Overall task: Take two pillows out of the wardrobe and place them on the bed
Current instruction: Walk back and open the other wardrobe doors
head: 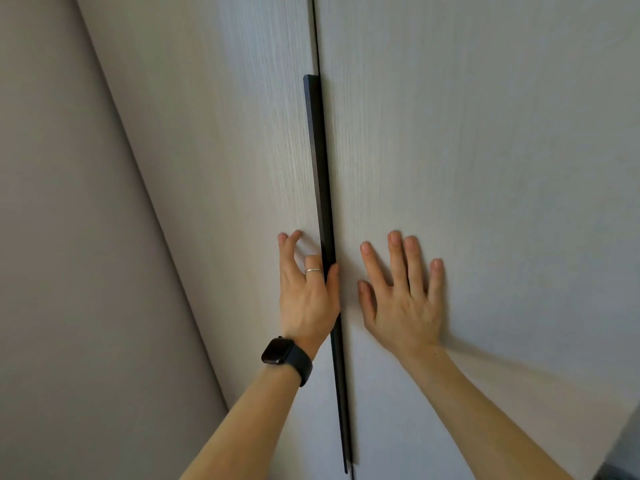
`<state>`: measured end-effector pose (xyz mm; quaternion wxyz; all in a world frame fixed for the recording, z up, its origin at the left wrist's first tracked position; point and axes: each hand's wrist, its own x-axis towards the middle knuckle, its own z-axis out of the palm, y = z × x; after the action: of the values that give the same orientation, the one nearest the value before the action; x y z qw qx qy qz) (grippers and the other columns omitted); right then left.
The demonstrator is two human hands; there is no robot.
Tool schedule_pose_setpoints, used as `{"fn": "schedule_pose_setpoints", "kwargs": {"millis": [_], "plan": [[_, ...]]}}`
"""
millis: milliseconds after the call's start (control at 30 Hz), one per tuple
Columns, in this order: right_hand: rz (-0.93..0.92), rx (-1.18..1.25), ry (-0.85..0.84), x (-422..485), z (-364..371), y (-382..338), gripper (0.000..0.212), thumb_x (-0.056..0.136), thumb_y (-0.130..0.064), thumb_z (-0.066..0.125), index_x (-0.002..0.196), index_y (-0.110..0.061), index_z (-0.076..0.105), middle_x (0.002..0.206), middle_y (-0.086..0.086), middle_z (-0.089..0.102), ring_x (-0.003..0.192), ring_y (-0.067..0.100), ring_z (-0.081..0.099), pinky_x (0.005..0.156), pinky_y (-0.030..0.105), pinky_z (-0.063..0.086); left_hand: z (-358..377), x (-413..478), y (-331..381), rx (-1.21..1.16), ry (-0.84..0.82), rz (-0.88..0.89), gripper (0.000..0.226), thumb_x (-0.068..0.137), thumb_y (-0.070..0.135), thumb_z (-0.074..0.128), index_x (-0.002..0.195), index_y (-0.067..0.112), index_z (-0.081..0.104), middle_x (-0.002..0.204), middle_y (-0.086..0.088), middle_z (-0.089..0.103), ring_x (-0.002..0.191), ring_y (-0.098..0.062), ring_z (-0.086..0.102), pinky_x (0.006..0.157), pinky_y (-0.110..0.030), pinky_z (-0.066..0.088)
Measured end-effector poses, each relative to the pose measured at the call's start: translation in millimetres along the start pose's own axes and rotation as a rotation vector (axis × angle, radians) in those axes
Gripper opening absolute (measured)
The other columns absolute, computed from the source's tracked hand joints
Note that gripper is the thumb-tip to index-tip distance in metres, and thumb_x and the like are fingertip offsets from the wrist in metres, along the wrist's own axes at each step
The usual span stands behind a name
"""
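Observation:
Two pale wood-grain wardrobe doors fill the view, both closed. A long black handle strip (320, 174) runs down the inner edge of the left door (221, 140). My left hand (306, 292), with a ring and a black wrist watch, curls its thumb and fingers around that handle strip. My right hand (403, 289) lies flat with spread fingers against the right door (485, 150). No pillows and no bed are in view.
A beige wall (62, 271) stands to the left of the wardrobe, meeting the left door's outer edge. A sliver of darker floor or object shows at the bottom right corner (623, 459).

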<state>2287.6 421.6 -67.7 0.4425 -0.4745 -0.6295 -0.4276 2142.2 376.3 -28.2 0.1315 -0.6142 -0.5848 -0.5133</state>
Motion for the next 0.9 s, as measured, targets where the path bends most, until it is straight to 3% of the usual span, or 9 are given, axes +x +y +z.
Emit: {"fn": "schedule_pose_setpoints", "kwargs": {"millis": [133,200,300,400,467,533,633,767,900], "plan": [[-0.007,0.023,-0.037,0.6,-7.5,2.7,0.064,0.100,-0.049,0.044,0.157,-0.030,0.025,0.165,0.009,0.019,0.152,0.026,0.017,0.121,0.051,0.005,-21.9,-10.6,9.0,0.076,-0.043,-0.020,0.027,0.098,0.024,0.055,0.111,0.001,0.055,0.157,-0.005,0.016,0.131,-0.040,0.047,0.091,-0.046,0.055],[-0.018,0.052,-0.084,0.7,-12.5,3.7,0.064,0.101,-0.049,0.040,0.159,-0.029,0.020,0.167,0.010,0.013,0.153,0.028,0.012,0.122,0.051,0.001,-39.6,-17.2,14.5,0.086,-0.040,-0.059,0.024,0.097,0.027,0.057,0.105,0.005,0.058,0.156,-0.006,0.020,0.107,-0.023,0.061,0.081,-0.033,0.057],[-0.004,0.113,-0.182,2.1,-23.7,3.9,0.066,0.102,-0.047,0.038,0.160,-0.030,0.013,0.168,0.009,0.004,0.155,0.028,0.005,0.122,0.052,0.002,-66.0,-31.0,13.8,0.083,-0.040,-0.087,0.019,0.096,0.028,0.061,0.100,0.010,0.060,0.154,-0.002,0.027,0.094,0.007,0.039,0.077,-0.011,0.042],[0.033,0.221,-0.278,3.8,-41.7,-1.6,0.072,0.097,-0.045,0.049,0.159,-0.029,0.017,0.168,0.012,0.003,0.155,0.030,0.000,0.121,0.057,0.002,-95.1,-46.5,5.1,0.064,-0.061,-0.104,0.016,0.095,0.032,0.061,0.098,0.017,0.056,0.153,0.007,0.026,0.110,0.013,0.031,0.078,0.004,0.029],[0.078,0.374,-0.330,3.2,-60.9,-14.4,0.069,0.093,-0.051,0.050,0.155,-0.027,0.032,0.166,0.014,0.015,0.154,0.034,0.004,0.120,0.060,0.002,-118.6,-56.6,0.1,0.031,-0.072,-0.115,0.013,0.095,0.033,0.061,0.094,0.022,0.053,0.152,0.011,0.028,0.125,0.008,0.032,0.084,0.003,0.028],[0.142,0.705,-0.490,-1.6,-82.7,-35.7,0.067,0.091,-0.062,0.044,0.150,-0.030,0.041,0.159,0.008,0.037,0.152,0.031,0.017,0.119,0.060,0.020,-143.6,-66.1,-2.6,0.000,-0.087,-0.143,0.008,0.095,0.033,0.061,0.095,0.027,0.056,0.150,0.016,0.032,0.130,0.003,0.039,0.090,-0.002,0.034],[0.134,1.217,-0.801,-23.1,-115.0,-76.8,0.066,0.088,-0.074,0.042,0.147,-0.045,0.038,0.151,-0.016,0.045,0.144,0.005,0.031,0.116,0.039,0.036,-180.0,-78.8,-7.9,-0.040,-0.099,-0.165,0.013,0.094,0.029,0.064,0.089,0.037,0.055,0.143,0.026,0.039,0.126,0.005,0.046,0.095,-0.006,0.038],[-0.085,1.391,-0.894,-49.4,-134.9,-134.3,0.068,0.090,-0.072,0.044,0.150,-0.057,0.018,0.152,-0.032,0.034,0.142,-0.006,0.028,0.116,0.030,0.034,-224.4,-93.3,-19.9,-0.063,-0.078,-0.221,0.008,0.094,0.024,0.065,0.102,0.027,0.063,0.132,0.017,0.058,0.114,0.001,0.058,0.094,-0.015,0.045],[-0.089,1.470,-0.876,-62.9,-140.7,-183.9,0.069,0.086,-0.080,0.035,0.148,-0.062,0.010,0.157,-0.029,0.029,0.144,0.000,0.029,0.117,0.031,0.034,-262.9,-105.7,-32.1,0.029,-0.055,-0.378,0.018,0.091,0.039,0.064,0.097,0.050,0.052,0.098,0.023,0.067,0.096,0.006,0.064,0.088,-0.021,0.052]]}}
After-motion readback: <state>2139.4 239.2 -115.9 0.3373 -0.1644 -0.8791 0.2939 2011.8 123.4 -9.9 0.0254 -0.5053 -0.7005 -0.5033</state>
